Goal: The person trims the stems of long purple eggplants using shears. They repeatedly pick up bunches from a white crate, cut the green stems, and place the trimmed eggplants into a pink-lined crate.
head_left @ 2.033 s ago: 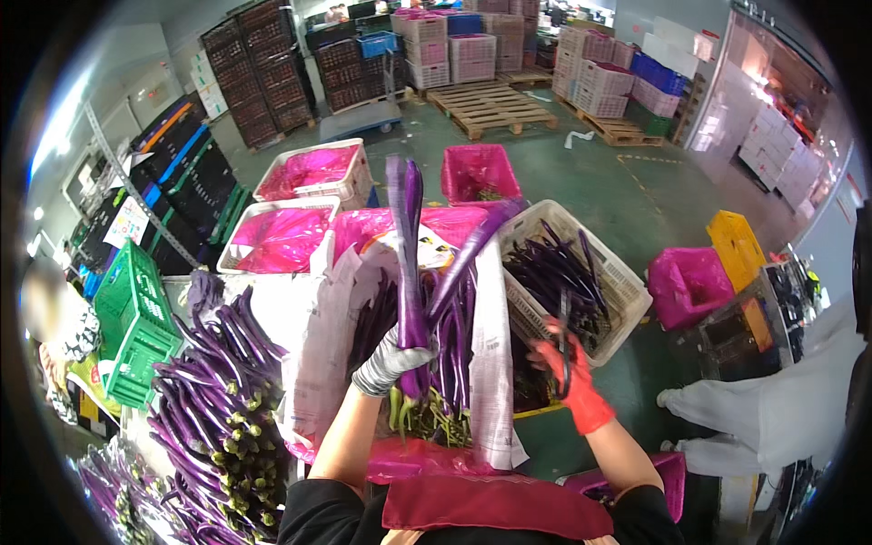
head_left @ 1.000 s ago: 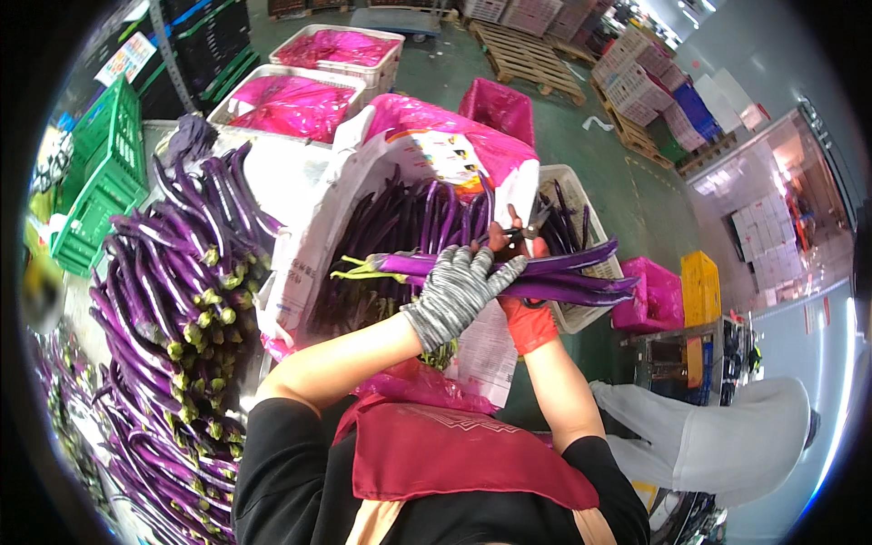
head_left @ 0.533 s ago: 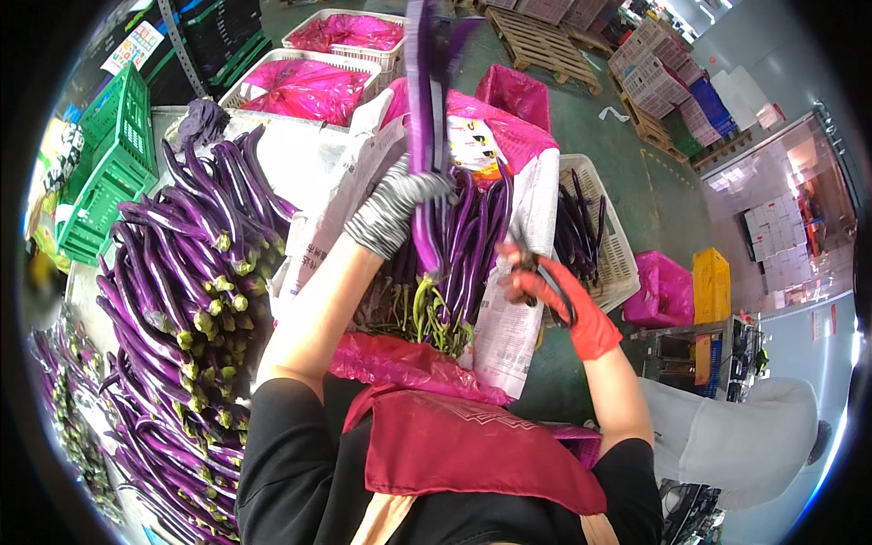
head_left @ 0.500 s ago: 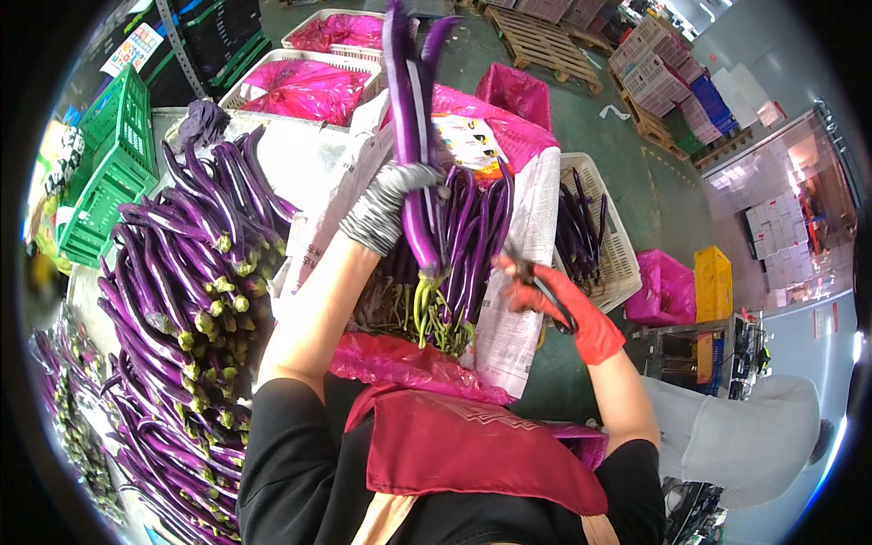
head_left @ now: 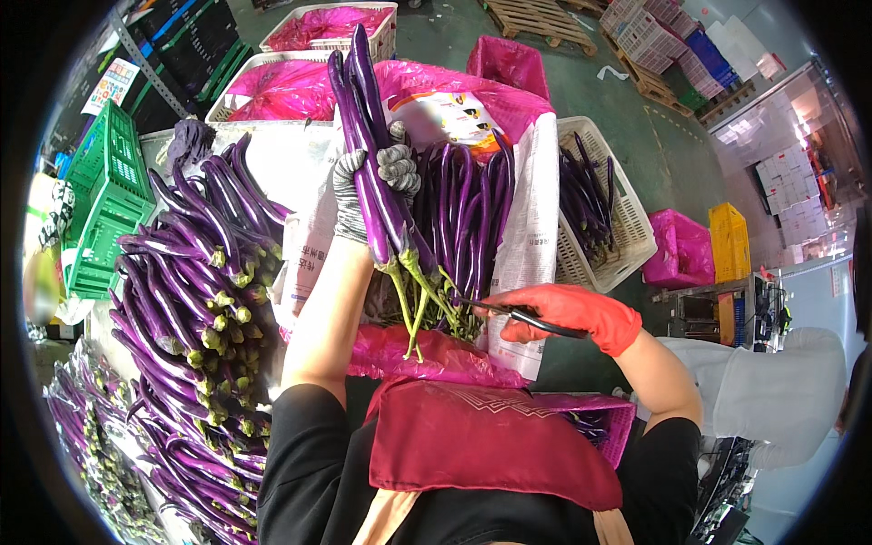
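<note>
My left hand point(head_left: 396, 169), in a grey-and-white striped glove, is closed round a small bunch of long purple eggplants point(head_left: 374, 202), their green stems hanging toward me. In my right hand point(head_left: 581, 313), which wears an orange-red rubber glove, is a pair of black-handled shears point(head_left: 525, 316). The blades point left, close to the stem ends; whether they touch a stem I cannot tell. Below the bunch, more eggplants point(head_left: 465, 204) lie side by side in a container lined with newspaper point(head_left: 531, 218) and pink plastic film point(head_left: 427, 359).
A large heap of eggplants point(head_left: 182, 309) covers the table on my left, beside green crates point(head_left: 113, 195). To the right stands a white crate point(head_left: 627, 218) with loose eggplants. Pink-lined crates point(head_left: 300, 86) stand ahead. A person in grey point(head_left: 772, 400) is at the right.
My left hand has lowered and turned the eggplants, their tips tilting left, and its fingers now show. My right hand has brought the shears down and left toward the stems.
</note>
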